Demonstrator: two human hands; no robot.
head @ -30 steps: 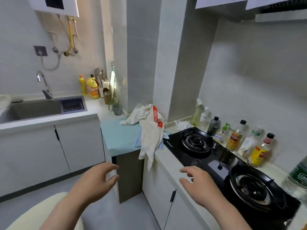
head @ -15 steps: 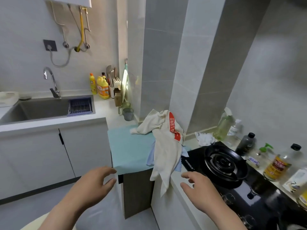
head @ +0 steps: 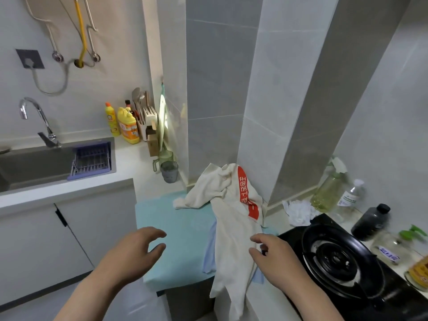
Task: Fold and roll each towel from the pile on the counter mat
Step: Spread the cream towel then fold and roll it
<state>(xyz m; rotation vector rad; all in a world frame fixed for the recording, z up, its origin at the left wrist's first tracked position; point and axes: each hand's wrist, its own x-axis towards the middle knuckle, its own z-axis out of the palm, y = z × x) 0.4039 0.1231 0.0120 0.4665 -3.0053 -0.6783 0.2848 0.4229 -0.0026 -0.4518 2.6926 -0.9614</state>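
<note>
Head view, towels: the cream towel (head: 231, 228) with a red band lay crumpled along the right edge of the teal mat (head: 176, 242), its long end hanging off the mat's front edge. A pale blue towel (head: 209, 251) showed from under it.
Head view, risk: the pile might slide off the mat's front edge.
Head view, cause: a tug on the hanging end alone, with nothing pinning the cloth on the mat.
Head view, second risk: cloth swung right of the mat could land on the stove burner (head: 340, 258).
Head view, left hand (head: 133, 256): hovering over the mat's near part, fingers spread and gently curved, holding nothing.
Head view, right hand (head: 275, 260): at the mat's right side, thumb and forefinger parted beside the cream towel's edge, gripping nothing. I could not tell whether they touched it.
</note>
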